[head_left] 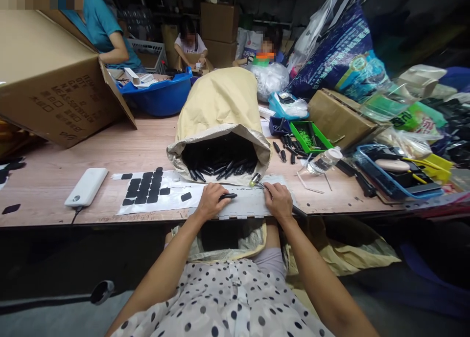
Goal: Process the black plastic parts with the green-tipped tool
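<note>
My left hand is closed on a black pen-shaped piece, held over a grey board at the table's front edge. In my right hand is a small hammer with a metal head and a yellowish face; its black grip sticks out behind the hand. Just beyond both hands, a tan woven sack lies with its mouth towards me. Many similar black pieces are inside it. A second open sack hangs at my lap below the table edge.
Left are a white power bank, a sheet of black stickers and a large carton. Right stand a clear bottle, a green tray and a blue tool basket. Other people sit behind a blue basin.
</note>
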A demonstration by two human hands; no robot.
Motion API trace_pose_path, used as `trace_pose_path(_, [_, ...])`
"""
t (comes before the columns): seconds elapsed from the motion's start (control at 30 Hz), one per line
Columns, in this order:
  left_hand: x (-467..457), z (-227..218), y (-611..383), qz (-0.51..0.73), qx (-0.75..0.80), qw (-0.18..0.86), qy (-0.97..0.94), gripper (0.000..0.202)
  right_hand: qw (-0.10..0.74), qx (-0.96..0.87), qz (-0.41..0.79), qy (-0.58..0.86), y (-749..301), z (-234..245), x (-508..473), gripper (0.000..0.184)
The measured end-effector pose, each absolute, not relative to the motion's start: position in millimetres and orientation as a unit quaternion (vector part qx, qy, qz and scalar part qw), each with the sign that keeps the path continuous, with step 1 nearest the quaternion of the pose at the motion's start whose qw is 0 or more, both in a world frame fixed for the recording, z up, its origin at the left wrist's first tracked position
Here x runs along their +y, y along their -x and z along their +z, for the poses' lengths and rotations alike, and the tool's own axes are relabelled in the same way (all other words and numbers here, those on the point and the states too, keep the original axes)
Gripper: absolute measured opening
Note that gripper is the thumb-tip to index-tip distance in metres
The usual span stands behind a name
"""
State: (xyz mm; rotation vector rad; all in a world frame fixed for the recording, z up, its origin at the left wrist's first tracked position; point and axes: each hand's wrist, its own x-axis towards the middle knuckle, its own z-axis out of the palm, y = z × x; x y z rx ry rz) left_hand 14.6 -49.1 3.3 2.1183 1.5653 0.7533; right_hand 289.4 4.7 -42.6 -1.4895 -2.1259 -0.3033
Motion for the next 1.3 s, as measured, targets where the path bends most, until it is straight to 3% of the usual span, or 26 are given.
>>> trace_pose_path(0.17, [-108.0, -5.5, -30.8, 0.235, 0.447, 0.299, -0.809, 0.027, 0.257, -0.779, -0.118, 0.56, -287.8, -41.1, 4.1, 0.026])
trace_pose_path(0.37, [-141.8, -33.5, -44.1, -0.044, 0.605, 0.366, -0.706, 0.024, 0.251, -0.78, -0.115, 0.561, -286.5, -38.5, 2.6, 0.025])
trace_pose_path(0.47, [-134.0, -35.6, -48.4, -0.108, 0.634, 0.371, -0.67, 0.028, 0.252, -0.779, -0.119, 0.562, -286.4, -38.8, 2.7, 0.024])
trace_pose_path(0.6, [-126.5, -29.3, -52.5, -0.123, 0.62, 0.394, -0.667, 0.032, 0.252, -0.78, -0.123, 0.56, -286.5, -39.6, 3.5, 0.024])
trace_pose_path(0.7, [-125.6, -17.8, -52.8, -0.114, 0.589, 0.416, -0.683, 0.023, 0.255, -0.781, -0.127, 0.555, -286.4, -39.9, 3.7, 0.023])
trace_pose_path(0.83, [-113.6, 12.9, -40.6, -0.038, 0.546, 0.443, -0.71, 0.014, 0.26, -0.778, -0.123, 0.559, -286.0, -40.8, 3.1, 0.024])
trace_pose_path(0.93, [-86.9, 38.6, -16.1, 0.093, 0.57, 0.469, -0.668, 0.021, 0.264, -0.777, -0.115, 0.56, -285.8, -41.6, 3.1, 0.024])
trace_pose_path(1.0, [-64.0, 50.1, 4.1, 0.194, 0.672, 0.374, -0.609, 0.025, 0.266, -0.777, -0.106, 0.561, -285.6, -42.0, 3.3, 0.024])
trace_pose_path(1.1, [-33.5, 56.1, 26.3, 0.226, 0.804, 0.187, -0.517, 0.024, 0.27, -0.777, -0.097, 0.56, -285.1, -42.6, 3.7, 0.024])
trace_pose_path(1.3, [-8.4, 51.2, 16.1, 0.145, 0.866, 0.158, -0.452, 0.027, 0.262, -0.776, -0.109, 0.563, -283.3, -41.0, 2.7, 0.024])
